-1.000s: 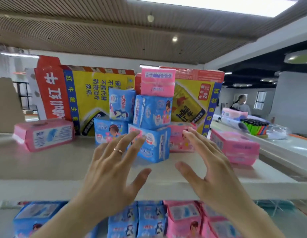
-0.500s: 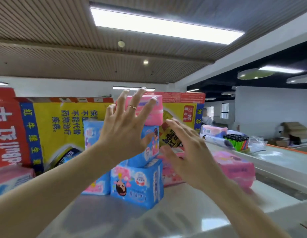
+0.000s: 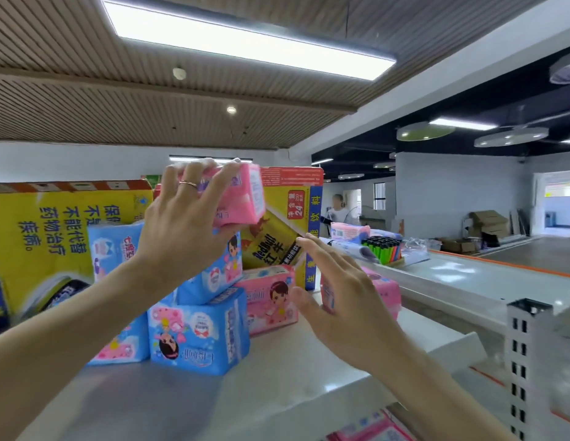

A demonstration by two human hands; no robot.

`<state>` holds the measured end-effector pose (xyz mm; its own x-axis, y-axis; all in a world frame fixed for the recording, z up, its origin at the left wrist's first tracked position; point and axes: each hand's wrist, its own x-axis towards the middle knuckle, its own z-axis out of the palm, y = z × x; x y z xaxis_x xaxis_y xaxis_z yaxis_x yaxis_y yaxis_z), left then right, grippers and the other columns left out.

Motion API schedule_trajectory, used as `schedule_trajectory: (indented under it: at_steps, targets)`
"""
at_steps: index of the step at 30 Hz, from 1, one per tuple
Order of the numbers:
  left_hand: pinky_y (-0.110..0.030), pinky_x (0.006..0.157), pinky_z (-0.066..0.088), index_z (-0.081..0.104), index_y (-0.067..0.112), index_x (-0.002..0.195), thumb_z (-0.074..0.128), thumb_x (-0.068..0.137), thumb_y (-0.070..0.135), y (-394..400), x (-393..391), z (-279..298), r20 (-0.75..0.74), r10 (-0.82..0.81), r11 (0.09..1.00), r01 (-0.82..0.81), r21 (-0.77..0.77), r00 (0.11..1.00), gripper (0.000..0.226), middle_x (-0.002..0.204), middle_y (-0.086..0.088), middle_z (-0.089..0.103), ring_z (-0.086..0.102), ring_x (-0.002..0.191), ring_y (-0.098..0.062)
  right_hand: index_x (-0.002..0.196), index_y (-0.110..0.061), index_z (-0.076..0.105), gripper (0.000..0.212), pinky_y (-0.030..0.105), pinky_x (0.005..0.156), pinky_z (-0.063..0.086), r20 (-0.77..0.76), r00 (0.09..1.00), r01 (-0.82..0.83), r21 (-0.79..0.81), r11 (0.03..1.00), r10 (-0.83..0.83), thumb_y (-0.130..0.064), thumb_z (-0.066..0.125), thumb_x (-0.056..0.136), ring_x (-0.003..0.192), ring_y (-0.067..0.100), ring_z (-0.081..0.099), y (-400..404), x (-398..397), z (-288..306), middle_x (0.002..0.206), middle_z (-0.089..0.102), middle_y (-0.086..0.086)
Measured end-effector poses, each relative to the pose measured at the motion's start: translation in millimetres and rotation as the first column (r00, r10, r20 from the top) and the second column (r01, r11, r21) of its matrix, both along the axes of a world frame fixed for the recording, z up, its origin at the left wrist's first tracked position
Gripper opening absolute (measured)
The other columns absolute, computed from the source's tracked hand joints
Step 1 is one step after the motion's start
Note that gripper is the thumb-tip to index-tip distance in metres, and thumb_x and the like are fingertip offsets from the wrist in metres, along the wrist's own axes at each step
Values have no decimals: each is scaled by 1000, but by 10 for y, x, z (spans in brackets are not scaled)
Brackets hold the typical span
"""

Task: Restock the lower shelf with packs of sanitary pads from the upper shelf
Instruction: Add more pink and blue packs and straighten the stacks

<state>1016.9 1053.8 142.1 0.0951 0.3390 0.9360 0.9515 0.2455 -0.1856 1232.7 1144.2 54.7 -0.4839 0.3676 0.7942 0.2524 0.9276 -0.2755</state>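
— Left hand [image 3: 182, 227] has its fingers curled over the top pink pack [image 3: 242, 198], lifted and tilted off the stack; why from above?

— Probably because that pack was the only loose one; the blue packs [image 3: 197, 332] under the palm bear each other's weight.

— And the right hand [image 3: 344, 300]?

— Fingers straight, holding nothing; it hovers near a lower pink pack [image 3: 271, 297] just past its thumb (likely ready to steady the pile); the upper shelf [image 3: 277, 374] lies beneath both wrists; the lower shelf is barely visible.

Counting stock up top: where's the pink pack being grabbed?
Head view, centre-left: the pink pack is in the left hand, atop the blue pack stack.
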Motion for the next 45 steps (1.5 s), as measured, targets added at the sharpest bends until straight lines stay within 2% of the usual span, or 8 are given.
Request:
schedule_trajectory:
  at_steps: [5,12,16,27,33,36,39,45]
  targets:
    - [-22,101,42,39,24,148,75,73,54,-538,631,-460,168,-489,872,485,69,856,88,138,4,46,48,124,-14,144,-59,-22,94,-10,93,-3,-121,986,-133,-125,983,119,-67,53,88,121,-40,2,-232,454,-148,137,10,-59]
    - [-23,84,58,55,43,135,89,54,61,-1058,1580,-1474,612,-776,508,726,465,151,89,122,5,71,71,106,-11,145,-62,-10,102,26,105,47,-282,880,-442,-190,877,382,-50,70,83,133,-11,42,-549,1055,-666,137,42,-44]
    - [-21,78,58,71,37,115,94,47,56,-1221,1995,-2033,664,-744,510,576,639,-78,74,108,3,77,72,93,-8,150,-55,10,93,55,111,40,-354,810,-573,-311,759,466,-62,70,80,142,11,41,-688,1319,-1160,154,36,-24]
    - [-59,95,52,67,28,122,94,28,63,-1923,2645,-3394,829,-260,880,233,415,-495,104,121,-13,71,65,115,-37,139,-67,30,102,31,102,50,-241,890,-359,-894,268,388,-83,74,48,120,-3,58,-1101,1874,-2597,134,52,-37]
    - [-15,69,55,48,30,133,68,62,-10,-2095,2594,-3586,941,13,831,527,178,-339,84,88,1,76,73,75,-5,123,-39,61,79,39,97,54,-212,945,-220,-975,6,249,-74,80,54,108,17,70,-994,2014,-2729,122,71,-7]
    - [-26,106,44,48,77,115,67,70,-8,-2156,2421,-3712,999,-21,856,517,0,35,98,98,48,62,62,111,10,116,-47,63,70,51,107,46,-176,958,-181,-983,3,225,-73,80,54,114,23,68,-1028,2006,-2712,127,69,-4]
    - [-19,114,31,42,44,147,87,58,0,-2330,2381,-3590,780,34,846,398,-355,624,110,154,15,43,37,144,-9,121,-30,63,57,55,91,56,-234,921,-198,-969,-145,311,-49,72,68,100,27,73,-1179,1866,-2618,114,75,3]
    - [-30,117,35,59,32,132,80,68,51,-2694,1971,-3727,860,37,865,415,-283,509,70,136,13,63,39,145,-16,143,-16,47,135,23,59,59,-154,804,-99,-987,-127,575,-81,79,29,72,11,73,-1457,1545,-2408,109,74,7]
